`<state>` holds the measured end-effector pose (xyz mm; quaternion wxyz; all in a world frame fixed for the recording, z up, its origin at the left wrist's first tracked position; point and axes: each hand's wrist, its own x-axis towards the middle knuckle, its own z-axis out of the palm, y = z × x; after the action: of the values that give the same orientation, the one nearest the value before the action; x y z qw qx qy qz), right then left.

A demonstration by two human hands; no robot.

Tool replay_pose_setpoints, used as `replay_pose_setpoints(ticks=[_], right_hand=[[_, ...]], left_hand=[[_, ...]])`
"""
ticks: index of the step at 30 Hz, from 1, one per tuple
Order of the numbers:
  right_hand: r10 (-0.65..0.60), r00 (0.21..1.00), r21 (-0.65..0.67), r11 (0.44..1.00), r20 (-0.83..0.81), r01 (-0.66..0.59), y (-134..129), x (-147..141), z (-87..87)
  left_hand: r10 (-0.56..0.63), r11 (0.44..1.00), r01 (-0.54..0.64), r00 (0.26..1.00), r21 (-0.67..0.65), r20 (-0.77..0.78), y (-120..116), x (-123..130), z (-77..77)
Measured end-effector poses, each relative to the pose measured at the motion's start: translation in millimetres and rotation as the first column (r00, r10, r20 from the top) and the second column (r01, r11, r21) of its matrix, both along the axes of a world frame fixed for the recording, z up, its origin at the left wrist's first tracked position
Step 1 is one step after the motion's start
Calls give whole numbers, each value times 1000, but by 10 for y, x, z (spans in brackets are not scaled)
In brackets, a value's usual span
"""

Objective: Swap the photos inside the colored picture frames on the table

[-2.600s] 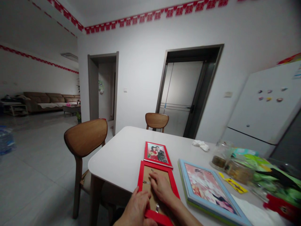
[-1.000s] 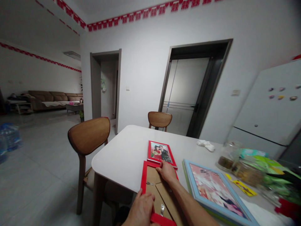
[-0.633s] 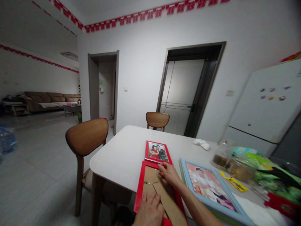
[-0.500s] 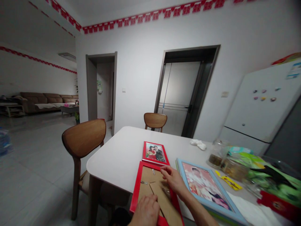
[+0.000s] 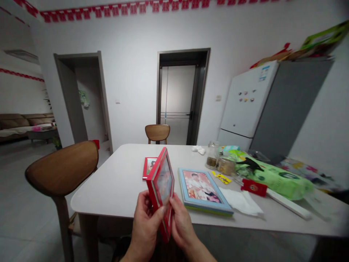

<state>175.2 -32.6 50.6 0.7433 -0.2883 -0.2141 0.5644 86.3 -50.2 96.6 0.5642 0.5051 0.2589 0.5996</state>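
A red picture frame [image 5: 160, 178] is held upright and turned nearly edge-on, its glazed front facing right. My left hand [image 5: 144, 223] grips its lower left side, with the thumb across the front. On the right edge, my right hand [image 5: 180, 220] has its fingers closed round the frame. Behind it on the table lies a smaller red-framed photo [image 5: 148, 168], partly hidden by the held frame. To the right rests a light blue picture frame [image 5: 203, 187] with a photo, stacked on something green-edged.
The white table [image 5: 117, 182] also bears glass jars [image 5: 212, 156], a white tissue [image 5: 241, 202], a yellow packet [image 5: 224, 179], a red box [image 5: 254, 187] and a green plastic package [image 5: 280, 178]. Wooden chairs stand at the left [image 5: 62, 167] and far side [image 5: 157, 133].
The red frame has been lifted and turned from back-up to upright, its front now showing. Both hands have moved onto its edges. The view has swung right.
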Motion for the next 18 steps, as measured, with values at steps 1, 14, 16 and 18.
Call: replay_pose_setpoints(ticks=[1,14,16,18], right_hand=[[-55,997,-2,998,44,56,12,139,34],[-47,334,-128,866,941,483,421,2301,75],[-33,251,-110,838,967,534,451,2429,-33],[-18,173,-85,819,985,568,467,2516,-120]], left_hand=[[6,1000,-6,1000,7,20,23,8,24],[-84,995,95,865,-3,-494,671,1035,-507],[-59,997,72,833,2,-550,691,1116,-604],[-32,999,50,798,14,-602,686,1165,-657]])
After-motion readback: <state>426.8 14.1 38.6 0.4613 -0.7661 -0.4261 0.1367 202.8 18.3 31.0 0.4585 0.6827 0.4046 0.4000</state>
